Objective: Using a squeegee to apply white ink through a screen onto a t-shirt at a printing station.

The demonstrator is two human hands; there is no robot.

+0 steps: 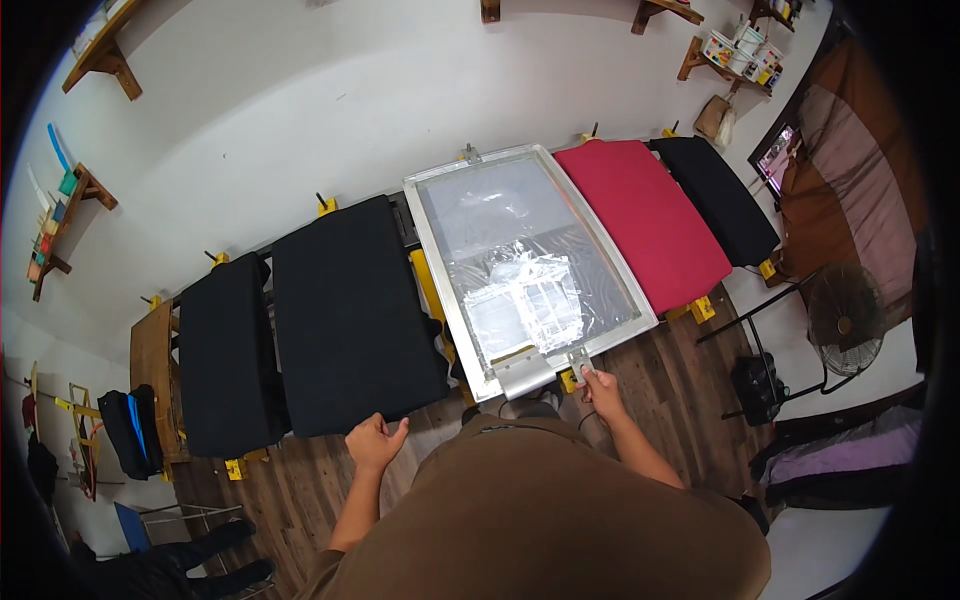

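Observation:
A metal-framed screen (633,300) with clear film and crinkled tape over its mesh lies between a black fabric-covered board (350,300) and a red one (640,220). My right hand (598,392) is closed on the metal clamp (578,362) at the screen's near edge, thumb on top. At the near edge of the black board is my left hand (372,440), thumb raised and fingers curled against that edge; their tips are hidden.
More black boards (220,350) (710,200) flank these along the white wall, on yellow supports (705,310). Wooden shelves (100,50) hold tools and tubs. A fan (843,325) stands right, by a brown curtain (830,120). Someone's dark-clad legs (210,550) show at lower left.

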